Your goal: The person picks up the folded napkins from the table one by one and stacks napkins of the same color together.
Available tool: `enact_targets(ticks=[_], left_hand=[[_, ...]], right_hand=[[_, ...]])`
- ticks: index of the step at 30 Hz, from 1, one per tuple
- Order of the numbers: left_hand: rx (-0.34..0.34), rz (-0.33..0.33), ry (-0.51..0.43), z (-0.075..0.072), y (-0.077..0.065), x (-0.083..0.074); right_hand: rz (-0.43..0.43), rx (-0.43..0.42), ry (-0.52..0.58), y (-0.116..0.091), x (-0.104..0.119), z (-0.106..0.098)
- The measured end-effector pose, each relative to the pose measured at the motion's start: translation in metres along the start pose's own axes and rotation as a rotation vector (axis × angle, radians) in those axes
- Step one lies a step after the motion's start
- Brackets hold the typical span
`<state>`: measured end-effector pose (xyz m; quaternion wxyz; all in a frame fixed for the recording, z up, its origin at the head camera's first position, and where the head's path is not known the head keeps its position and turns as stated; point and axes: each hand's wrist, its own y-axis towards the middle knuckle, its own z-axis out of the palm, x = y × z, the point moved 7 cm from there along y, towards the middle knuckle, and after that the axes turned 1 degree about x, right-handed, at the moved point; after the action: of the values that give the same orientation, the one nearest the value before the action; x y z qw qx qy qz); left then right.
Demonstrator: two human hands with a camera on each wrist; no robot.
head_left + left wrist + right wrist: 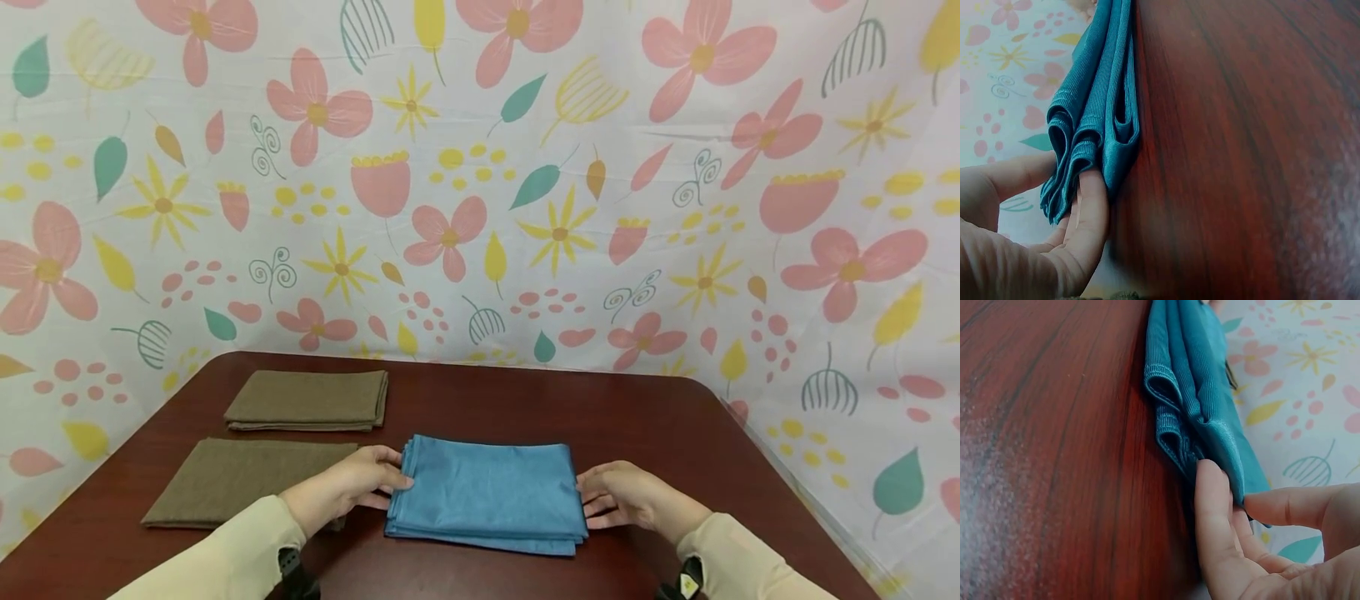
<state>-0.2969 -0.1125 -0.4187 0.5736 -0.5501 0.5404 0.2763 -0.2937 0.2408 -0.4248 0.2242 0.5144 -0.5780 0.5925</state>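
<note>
A folded blue cloth (487, 492) lies on the table, its layers stacked in a rough rectangle. At its left edge my left hand (356, 479) pinches the cloth, thumb on top and fingers at the side. In the left wrist view, a finger (1092, 212) of that hand reaches against the looped folds. My right hand (626, 496) holds the opposite edge between thumb and fingers. The right wrist view shows its index finger (1210, 494) against the layered edge, the thumb on the upper layer.
Two folded olive-brown cloths lie on the left side of the table: one farther back (307, 400), one nearer (247, 479), partly behind my left forearm. The dark red-brown table (637, 425) has rounded far corners. A flower-patterned sheet (480, 167) hangs behind it.
</note>
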Motion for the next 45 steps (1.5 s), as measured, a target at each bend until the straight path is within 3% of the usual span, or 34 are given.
enact_targets(ticks=[16, 24, 35, 45], left_hand=[[0.022, 0.008, -0.055, -0.009, -0.007, 0.004], [0.029, 0.047, -0.057, -0.013, -0.012, 0.000], [0.119, 0.092, -0.075, -0.033, -0.026, 0.001], [0.126, 0.084, -0.067, -0.050, -0.033, 0.006]], right_hand=[[-0.037, 0.015, 0.028, -0.005, 0.006, -0.008], [-0.093, -0.001, 0.067, -0.009, 0.018, -0.009], [-0.091, -0.027, 0.142, -0.012, 0.023, -0.003], [-0.129, 0.009, 0.131, -0.015, 0.036, 0.014]])
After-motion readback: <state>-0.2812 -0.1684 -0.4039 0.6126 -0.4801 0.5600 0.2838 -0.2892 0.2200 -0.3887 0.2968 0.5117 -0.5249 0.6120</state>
